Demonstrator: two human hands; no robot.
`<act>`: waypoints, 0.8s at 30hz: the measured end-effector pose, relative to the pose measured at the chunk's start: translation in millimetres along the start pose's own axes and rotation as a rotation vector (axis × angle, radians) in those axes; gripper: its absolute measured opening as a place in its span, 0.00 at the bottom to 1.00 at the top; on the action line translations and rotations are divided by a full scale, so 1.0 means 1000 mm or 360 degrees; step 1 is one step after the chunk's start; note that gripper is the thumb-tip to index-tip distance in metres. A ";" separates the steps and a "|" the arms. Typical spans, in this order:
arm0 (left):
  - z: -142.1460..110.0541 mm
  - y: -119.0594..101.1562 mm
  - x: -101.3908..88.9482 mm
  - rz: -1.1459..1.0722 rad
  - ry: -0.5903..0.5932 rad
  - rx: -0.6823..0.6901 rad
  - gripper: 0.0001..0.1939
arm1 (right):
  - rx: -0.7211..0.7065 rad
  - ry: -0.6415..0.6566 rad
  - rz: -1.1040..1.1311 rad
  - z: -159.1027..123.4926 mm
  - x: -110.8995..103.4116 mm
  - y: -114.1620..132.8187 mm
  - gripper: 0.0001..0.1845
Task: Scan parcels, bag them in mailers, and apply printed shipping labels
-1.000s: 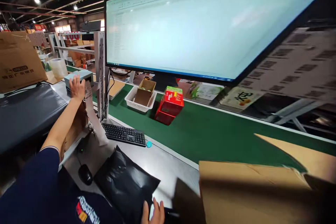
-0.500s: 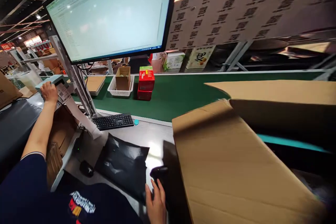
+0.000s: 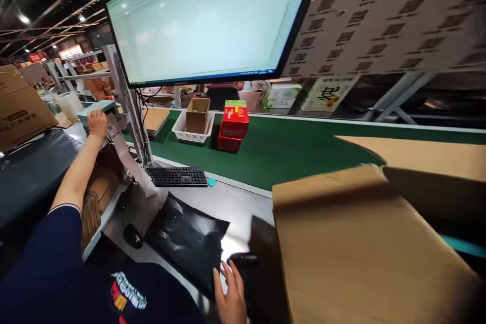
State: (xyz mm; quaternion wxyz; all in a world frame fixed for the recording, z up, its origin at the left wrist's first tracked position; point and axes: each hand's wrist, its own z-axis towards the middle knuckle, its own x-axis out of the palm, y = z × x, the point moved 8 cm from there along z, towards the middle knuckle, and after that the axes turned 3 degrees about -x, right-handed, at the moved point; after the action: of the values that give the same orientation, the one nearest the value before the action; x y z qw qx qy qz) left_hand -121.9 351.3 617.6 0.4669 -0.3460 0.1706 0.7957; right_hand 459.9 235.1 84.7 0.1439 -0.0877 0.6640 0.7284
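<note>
At the far left, my left hand (image 3: pixel 97 124) is on the front top edge of a blue-grey label printer (image 3: pixel 102 107), its fingers curled over it. A long strip of printed labels (image 3: pixel 129 158) hangs from the printer down to the metal table. My right hand (image 3: pixel 231 294) has its fingers apart and holds nothing. It is at the right edge of a black plastic mailing bag (image 3: pixel 188 240) lying flat. Just beyond its fingertips lies a dark handheld object (image 3: pixel 243 259), possibly a scanner, partly in shadow.
A large open cardboard box (image 3: pixel 341 243) fills the right side. Behind the keyboard (image 3: pixel 176 176) and mouse (image 3: pixel 132 236) runs a green conveyor belt (image 3: pixel 288 149), bearing red boxes (image 3: pixel 232 126) and a white basket (image 3: pixel 193 134). A monitor (image 3: pixel 208 25) hangs overhead.
The view has turned left, so everything sits further right in the picture. My left hand stays at the printer, and my right hand stays beside the mailing bag with its fingers apart.
</note>
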 end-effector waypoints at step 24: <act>-0.203 -0.168 0.006 -0.1850 0.0827 0.0045 0.13 | 0.0320 0.0196 0.0710 0.037 0.059 0.115 0.39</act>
State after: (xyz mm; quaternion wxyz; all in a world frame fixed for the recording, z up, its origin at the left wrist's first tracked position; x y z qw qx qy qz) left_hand 100.2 319.2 479.6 0.7705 -0.5576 0.0731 0.3001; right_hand 368.6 268.9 178.3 -0.0532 0.0316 0.7437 0.6657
